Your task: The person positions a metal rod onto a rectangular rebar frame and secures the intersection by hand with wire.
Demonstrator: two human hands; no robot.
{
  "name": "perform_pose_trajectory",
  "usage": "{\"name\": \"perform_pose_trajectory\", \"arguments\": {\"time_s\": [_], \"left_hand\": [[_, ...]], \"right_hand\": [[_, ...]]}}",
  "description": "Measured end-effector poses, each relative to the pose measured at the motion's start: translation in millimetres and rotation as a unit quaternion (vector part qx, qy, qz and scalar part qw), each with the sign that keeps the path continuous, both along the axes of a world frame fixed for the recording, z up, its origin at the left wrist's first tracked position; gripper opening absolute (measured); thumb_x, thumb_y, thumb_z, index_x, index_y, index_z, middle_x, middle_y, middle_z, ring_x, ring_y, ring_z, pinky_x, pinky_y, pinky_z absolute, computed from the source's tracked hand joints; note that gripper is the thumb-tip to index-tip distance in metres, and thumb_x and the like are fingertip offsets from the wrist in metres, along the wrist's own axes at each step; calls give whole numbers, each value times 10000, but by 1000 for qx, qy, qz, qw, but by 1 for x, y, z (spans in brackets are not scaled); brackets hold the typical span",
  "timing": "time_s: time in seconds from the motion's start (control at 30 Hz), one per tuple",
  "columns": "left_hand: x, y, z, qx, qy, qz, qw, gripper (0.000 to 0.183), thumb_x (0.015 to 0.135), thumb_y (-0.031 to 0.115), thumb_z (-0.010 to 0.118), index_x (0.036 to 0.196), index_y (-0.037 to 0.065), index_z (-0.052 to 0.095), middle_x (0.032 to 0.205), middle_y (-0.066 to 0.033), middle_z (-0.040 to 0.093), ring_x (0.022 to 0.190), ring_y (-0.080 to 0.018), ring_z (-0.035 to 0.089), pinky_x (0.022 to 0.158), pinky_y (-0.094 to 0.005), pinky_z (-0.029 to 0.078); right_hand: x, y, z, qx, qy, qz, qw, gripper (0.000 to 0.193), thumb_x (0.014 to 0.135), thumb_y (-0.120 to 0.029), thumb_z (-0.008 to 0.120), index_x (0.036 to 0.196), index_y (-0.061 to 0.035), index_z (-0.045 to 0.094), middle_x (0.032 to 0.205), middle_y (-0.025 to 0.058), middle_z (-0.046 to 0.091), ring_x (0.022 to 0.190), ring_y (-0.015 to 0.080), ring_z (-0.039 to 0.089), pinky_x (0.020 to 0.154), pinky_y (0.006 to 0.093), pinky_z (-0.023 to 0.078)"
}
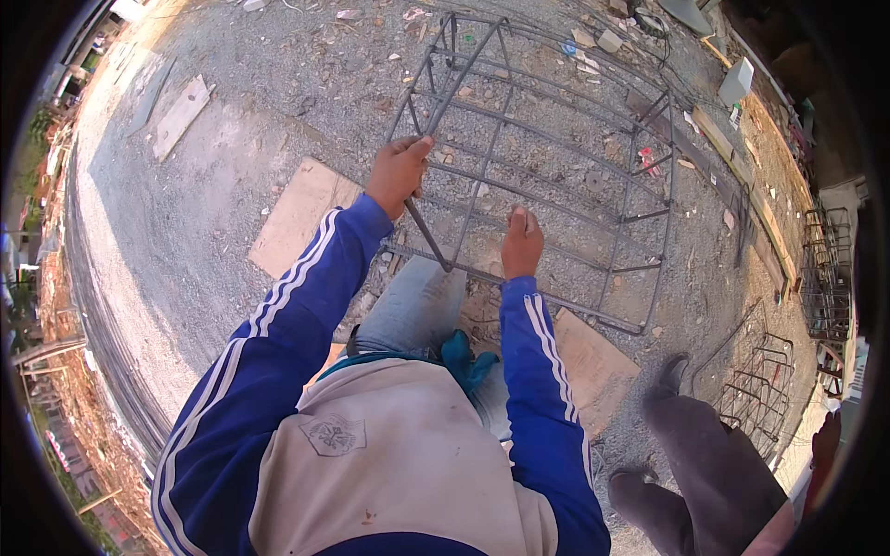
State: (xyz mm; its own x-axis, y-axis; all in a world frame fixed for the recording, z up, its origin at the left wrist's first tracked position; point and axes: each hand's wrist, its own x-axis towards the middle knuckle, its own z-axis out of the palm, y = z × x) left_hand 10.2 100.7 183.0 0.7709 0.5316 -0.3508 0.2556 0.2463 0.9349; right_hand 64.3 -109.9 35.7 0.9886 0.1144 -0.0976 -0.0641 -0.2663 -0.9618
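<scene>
Rebar cage [483, 176], long and open-sided: spreads over grey gravel ground [222, 176] from 12 to 3 o'clock, squarish end at 12, long bars running out toward 3. Grips the end nearest the body with left hand [399, 174], just short of 12 o'clock, fingers wrapped tight round a dark bar. Keeps right hand [522, 243] at 2 o'clock, near the cage's close side, fingers curled narrow with thumb uppermost; cannot tell whether holding a bar or anything else.

Wears blue sleeves [311, 292] with white stripes and a pale shirt front [389, 454] at 6 o'clock, with a jeans knee [408, 310] and teal cloth [468, 361] just above. Shows one flat board [306, 208] at 10 o'clock, another pale board [598, 371] at 4, and a narrower plank [184, 116] farther out at 10.

Takes in long timber [751, 190] between 2 and 3 o'clock, a white block [735, 82] at 2, and stacked metal frames [830, 273] at 3. Includes, at 4 o'clock, another person's dark trousers [714, 454], near a smaller wire frame [760, 389].
</scene>
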Motion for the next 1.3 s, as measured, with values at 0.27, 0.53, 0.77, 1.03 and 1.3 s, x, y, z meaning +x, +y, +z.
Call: {"name": "perform_pose_trajectory", "arguments": {"time_s": [0.27,0.53,0.77,1.03,1.3], "left_hand": [[-12,-50,-61,398,0,-18,917,271,915,256,574,916,-15,584,661,-106,531,623,-211,525,590,-385,401],[-7,-30,-80,256,9,-68,964,267,924,255,573,883,-9,585,627,-50,507,530,-140,496,493,-326,414],[-11,-20,-84,121,-15,-25,992,316,903,259,617,997,-41,647,652,-8,522,492,-91,475,425,-278,440],[-5,-14,-87,216,-5,-48,975,319,899,256,613,1004,-44,639,642,-8,520,495,-90,476,424,-274,435],[0,-40,-80,181,-21,-34,983,291,900,254,576,911,-33,618,712,-104,567,628,-196,532,594,-357,442]], "right_hand": [[-41,-28,-11,-285,-132,29,949,386,958,-346,461,1018,-15,649,975,210,666,914,395,629,802,502,476],[-34,-12,12,-403,50,81,910,516,956,-482,381,1109,-74,656,1028,197,678,990,381,637,870,467,488],[-35,-13,19,-417,77,100,900,441,901,-462,488,1015,-83,683,1001,178,693,961,363,651,854,474,491],[-33,-11,14,-365,35,44,929,336,877,-407,539,977,-127,695,927,177,700,910,369,660,810,470,510],[-33,-9,14,-385,43,47,921,383,869,-423,554,968,-79,691,942,183,695,913,375,655,811,463,506]]}}
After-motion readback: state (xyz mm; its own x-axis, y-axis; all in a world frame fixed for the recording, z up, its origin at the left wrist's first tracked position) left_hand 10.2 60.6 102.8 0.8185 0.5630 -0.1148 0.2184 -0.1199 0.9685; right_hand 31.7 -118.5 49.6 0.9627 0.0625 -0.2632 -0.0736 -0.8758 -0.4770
